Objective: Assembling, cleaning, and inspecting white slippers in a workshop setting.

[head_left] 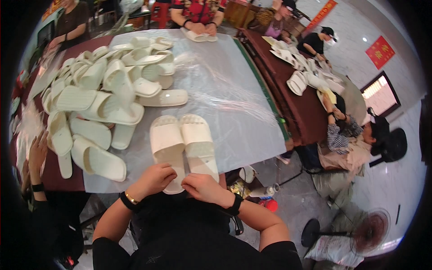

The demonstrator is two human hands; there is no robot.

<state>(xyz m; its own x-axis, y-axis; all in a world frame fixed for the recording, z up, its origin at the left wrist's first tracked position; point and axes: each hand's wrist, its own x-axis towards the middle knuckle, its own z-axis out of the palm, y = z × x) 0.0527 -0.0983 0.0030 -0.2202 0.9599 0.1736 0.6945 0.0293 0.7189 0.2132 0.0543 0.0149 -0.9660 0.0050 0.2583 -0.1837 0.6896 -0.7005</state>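
In front of me a pair of cream slide slippers lies side by side, toes pointing away: a left slipper (pixel 167 139) and a right slipper (pixel 198 138). Their heels reach the near table edge. My left hand (pixel 155 178) is closed at the left slipper's outer heel edge, fingertips bent over the sole. Between the two heels, my right hand (pixel 204 186) pinches at the left slipper's inner edge and covers part of the right slipper's heel. What lies inside the fingertips is hidden. Both wrists wear black bands.
A large heap of cream slippers (pixel 101 90) covers the table's left side. Clear plastic sheeting (pixel 234 108) lies over the tabletop. At left is a co-worker's hand (pixel 37 155); across the table, another person's hands (pixel 202 29) hold slippers. A second table (pixel 310 117) stands right.
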